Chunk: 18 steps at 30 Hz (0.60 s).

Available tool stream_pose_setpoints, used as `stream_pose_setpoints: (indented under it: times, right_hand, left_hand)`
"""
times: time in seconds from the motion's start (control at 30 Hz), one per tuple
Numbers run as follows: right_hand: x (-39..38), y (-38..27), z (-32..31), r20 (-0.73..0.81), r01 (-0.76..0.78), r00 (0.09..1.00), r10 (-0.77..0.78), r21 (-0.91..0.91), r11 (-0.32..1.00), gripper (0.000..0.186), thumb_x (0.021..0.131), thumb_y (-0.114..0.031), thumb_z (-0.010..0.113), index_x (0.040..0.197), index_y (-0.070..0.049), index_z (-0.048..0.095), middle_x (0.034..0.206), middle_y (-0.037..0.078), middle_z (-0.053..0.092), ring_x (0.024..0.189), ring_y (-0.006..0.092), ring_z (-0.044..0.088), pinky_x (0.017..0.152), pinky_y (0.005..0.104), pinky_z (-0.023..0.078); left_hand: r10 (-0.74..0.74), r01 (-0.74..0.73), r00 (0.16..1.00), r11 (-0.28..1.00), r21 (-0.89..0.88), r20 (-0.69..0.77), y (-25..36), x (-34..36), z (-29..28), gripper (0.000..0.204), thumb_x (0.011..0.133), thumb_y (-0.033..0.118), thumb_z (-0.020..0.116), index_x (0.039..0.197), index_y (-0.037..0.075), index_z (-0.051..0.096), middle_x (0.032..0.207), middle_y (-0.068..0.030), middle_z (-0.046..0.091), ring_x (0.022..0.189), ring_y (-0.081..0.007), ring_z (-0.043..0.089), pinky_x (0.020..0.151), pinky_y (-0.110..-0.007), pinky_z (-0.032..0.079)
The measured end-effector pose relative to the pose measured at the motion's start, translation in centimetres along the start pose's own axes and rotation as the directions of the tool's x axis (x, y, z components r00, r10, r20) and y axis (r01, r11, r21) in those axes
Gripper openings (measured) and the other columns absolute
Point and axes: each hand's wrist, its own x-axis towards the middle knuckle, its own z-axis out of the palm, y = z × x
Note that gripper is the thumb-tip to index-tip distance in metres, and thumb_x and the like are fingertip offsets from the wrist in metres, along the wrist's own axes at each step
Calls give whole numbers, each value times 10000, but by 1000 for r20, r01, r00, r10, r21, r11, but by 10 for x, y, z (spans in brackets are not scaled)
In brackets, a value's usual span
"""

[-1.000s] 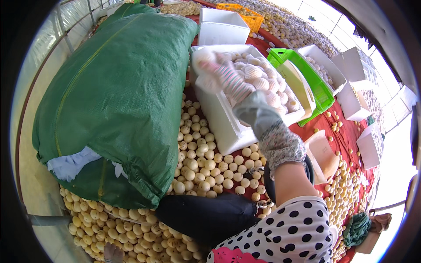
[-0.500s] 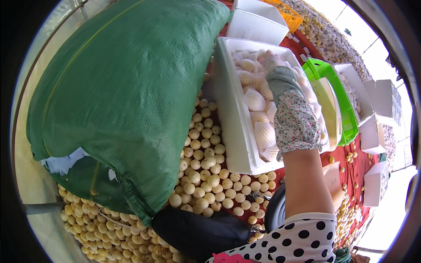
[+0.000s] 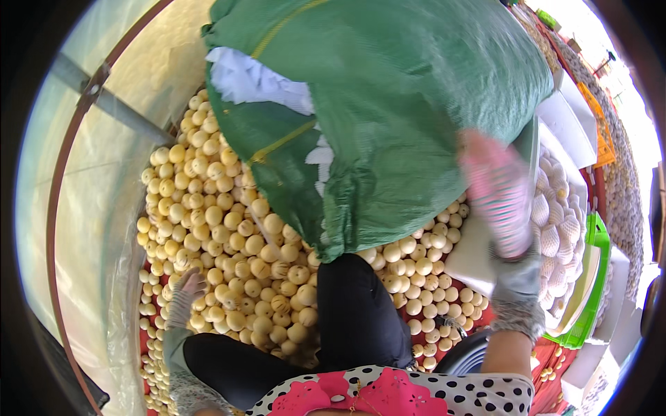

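My right hand (image 3: 494,184), in a pink-and-white striped glove, is in front of the big green woven sack (image 3: 402,104). Motion blur hides its fingers and anything in them. Beside it stands a white foam box (image 3: 475,253) filled with pale round fruits in white foam net sleeves (image 3: 555,222). At the lower left, my left hand (image 3: 186,295), in a striped glove with its fingertips showing, is at the edge of a heap of round, cream-yellow fruits (image 3: 236,243). Its fingers look apart, and nothing shows in them. Some fruits carry brown streaks.
White netting (image 3: 260,80) shows through a tear in the sack. On the right are a bright green crate (image 3: 598,277), more white boxes (image 3: 569,114) and an orange crate (image 3: 598,125). Clear plastic sheeting (image 3: 104,208) with a pole borders the left. My dark-trousered legs (image 3: 361,312) rest among the fruits.
My right hand has left the foam box and moved to the front of the green sack. The view has swung left, bringing my left hand and more of the fruit heap into sight.
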Motion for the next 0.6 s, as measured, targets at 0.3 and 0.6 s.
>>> stream_pose_setpoints:
  times: [0.3, 0.6]
  right_hand:
    - [6, -20, 297, 739, 449, 632, 234, -595, 667, 224, 819, -232, 525, 942, -90, 647, 1009, 129, 609, 978, 251, 530, 754, 424, 367]
    - [-15, -222, 270, 420, -19, 908, -8, 60, 998, 269, 816, -156, 613, 1071, -88, 562, 958, 133, 578, 795, 306, 570, 713, 381, 493]
  left_hand:
    - [276, -235, 954, 931, -279, 119, -46, -43, 46, 394, 922, 132, 571, 1273, -29, 493, 1164, -100, 592, 1084, -168, 544, 941, -281, 430]
    - [264, -214, 964, 675, -706, -40, -86, -43, 10, 513, 936, 311, 530, 1336, 8, 422, 1176, -123, 568, 1064, -218, 572, 920, -346, 463]
